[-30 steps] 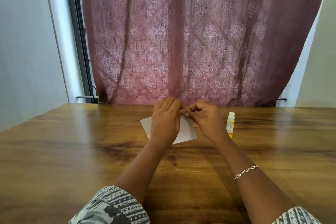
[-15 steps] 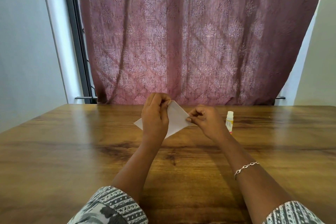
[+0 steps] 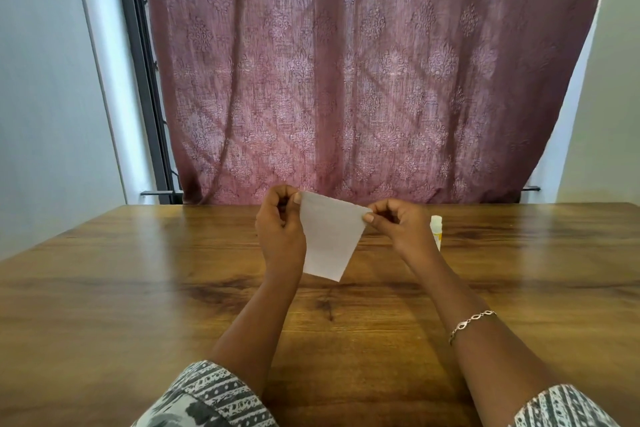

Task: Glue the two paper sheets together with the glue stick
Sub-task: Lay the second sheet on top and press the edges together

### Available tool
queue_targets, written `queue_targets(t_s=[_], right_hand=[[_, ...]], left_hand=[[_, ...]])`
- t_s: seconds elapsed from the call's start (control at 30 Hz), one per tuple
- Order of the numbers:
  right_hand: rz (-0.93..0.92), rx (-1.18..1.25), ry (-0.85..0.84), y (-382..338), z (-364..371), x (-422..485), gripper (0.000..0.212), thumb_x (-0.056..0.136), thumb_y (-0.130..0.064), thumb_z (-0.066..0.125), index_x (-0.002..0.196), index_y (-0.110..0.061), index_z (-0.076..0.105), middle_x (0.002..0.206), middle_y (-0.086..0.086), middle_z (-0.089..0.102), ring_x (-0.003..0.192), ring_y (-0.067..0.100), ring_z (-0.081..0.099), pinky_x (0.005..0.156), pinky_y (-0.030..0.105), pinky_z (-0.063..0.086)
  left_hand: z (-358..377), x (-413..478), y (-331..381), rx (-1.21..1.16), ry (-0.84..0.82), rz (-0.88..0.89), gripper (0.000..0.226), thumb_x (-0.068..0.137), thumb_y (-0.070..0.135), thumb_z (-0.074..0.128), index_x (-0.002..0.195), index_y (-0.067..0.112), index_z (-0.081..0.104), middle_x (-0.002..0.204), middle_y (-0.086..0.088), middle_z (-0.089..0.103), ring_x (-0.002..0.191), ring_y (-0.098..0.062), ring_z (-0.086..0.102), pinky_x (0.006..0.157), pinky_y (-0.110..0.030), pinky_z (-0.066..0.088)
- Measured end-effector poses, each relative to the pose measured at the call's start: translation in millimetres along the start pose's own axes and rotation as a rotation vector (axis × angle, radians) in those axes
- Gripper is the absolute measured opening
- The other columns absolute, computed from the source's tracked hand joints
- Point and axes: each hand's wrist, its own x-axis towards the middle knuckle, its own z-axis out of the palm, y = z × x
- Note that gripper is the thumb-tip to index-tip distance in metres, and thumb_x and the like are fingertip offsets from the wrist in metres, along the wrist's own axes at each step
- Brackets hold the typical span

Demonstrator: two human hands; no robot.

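Note:
A small white paper (image 3: 329,239) hangs upright in the air above the wooden table (image 3: 138,288). My left hand (image 3: 280,229) pinches its top left corner and my right hand (image 3: 398,229) pinches its top right corner. I cannot tell whether it is one sheet or two lying together. The glue stick (image 3: 436,229), white cap on a yellow and white body, stands upright on the table just behind my right hand, partly hidden by it.
A mauve patterned curtain (image 3: 363,80) hangs right behind the table's far edge. A dark window frame (image 3: 145,97) and pale wall are at the left. A bracelet (image 3: 471,321) is on my right wrist.
The paper lay on the table under both hands; it has been lifted off and turned upright, and my hands have spread apart to its top corners.

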Motion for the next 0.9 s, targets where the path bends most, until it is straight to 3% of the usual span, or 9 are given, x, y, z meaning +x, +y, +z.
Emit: queue_targets(t_s=[0.07,0.17,0.27,0.4,0.47,0.57,0.8,0.9], right_hand=[[0.005,0.026,-0.003,0.1,0.5,-0.8,0.016,0.078,-0.001,0.064,0.070,-0.014,0.060,0.067,-0.004,0.057,0.058,-0.005,0.054,0.060,0.007,0.043],[0.002,0.025,0.008,0.3,1.4,-0.9,0.018,0.079,-0.003,0.064,0.069,-0.017,0.059,0.067,-0.004,0.056,0.063,0.003,0.051,0.061,0.011,0.042],[-0.043,-0.022,0.048,-0.1,1.7,-0.8,0.010,0.079,-0.005,0.065,0.073,-0.012,0.061,0.067,-0.006,0.057,0.062,0.000,0.052,0.064,0.013,0.042],[-0.170,-0.136,0.076,-1.4,5.0,-1.5,0.003,0.078,-0.004,0.066,0.077,-0.005,0.063,0.068,-0.008,0.057,0.062,-0.009,0.052,0.062,0.006,0.042],[-0.243,-0.215,0.073,-2.3,6.7,-1.7,0.004,0.077,-0.006,0.067,0.075,-0.005,0.064,0.069,-0.007,0.056,0.066,-0.002,0.052,0.064,0.008,0.040],[-0.347,-0.287,0.056,-4.0,7.8,-2.7,0.005,0.076,-0.007,0.067,0.074,-0.005,0.064,0.070,-0.013,0.052,0.070,0.007,0.050,0.067,0.011,0.038],[-0.422,-0.331,-0.005,-8.6,11.3,-5.0,0.010,0.076,-0.018,0.062,0.075,-0.009,0.065,0.071,-0.019,0.050,0.074,0.008,0.050,0.069,0.020,0.039],[-0.417,-0.298,-0.017,-9.5,12.0,-5.7,0.012,0.076,-0.021,0.061,0.077,-0.010,0.067,0.071,-0.019,0.051,0.074,-0.003,0.049,0.068,0.013,0.038]], left_hand=[[-0.2,0.6,1.4,-0.049,0.019,-0.045,0.025,0.092,0.007,0.049,0.073,0.023,0.049,0.070,0.005,0.050,0.064,-0.006,0.043,0.054,-0.010,0.038],[0.2,0.8,2.0,-0.068,0.032,-0.091,0.021,0.092,0.008,0.049,0.075,0.020,0.050,0.071,0.005,0.050,0.062,-0.002,0.044,0.054,-0.008,0.039],[0.9,-1.3,3.9,0.066,0.068,-0.052,0.006,0.092,0.009,0.049,0.090,0.012,0.053,0.082,0.003,0.053,0.074,-0.008,0.048,0.065,-0.014,0.039],[2.2,-2.5,5.4,0.449,0.008,0.318,0.023,0.089,0.018,0.045,0.104,0.008,0.060,0.100,-0.004,0.057,0.098,-0.012,0.045,0.086,-0.025,0.033],[7.0,-5.1,6.1,0.521,-0.108,0.483,0.025,0.086,0.019,0.046,0.100,0.009,0.065,0.100,-0.006,0.063,0.098,-0.012,0.045,0.086,-0.020,0.028],[13.5,-9.0,4.8,0.544,-0.206,0.586,0.024,0.085,0.024,0.050,0.092,0.011,0.069,0.093,-0.003,0.068,0.095,-0.013,0.047,0.084,-0.023,0.032],[12.6,-8.3,2.1,0.481,-0.233,0.507,0.021,0.081,0.027,0.053,0.076,0.012,0.067,0.075,-0.001,0.067,0.080,-0.009,0.047,0.076,-0.024,0.034],[10.5,-8.2,4.4,0.414,-0.238,0.469,0.018,0.079,0.023,0.054,0.074,0.012,0.067,0.073,-0.001,0.067,0.078,-0.007,0.049,0.076,-0.018,0.032]])
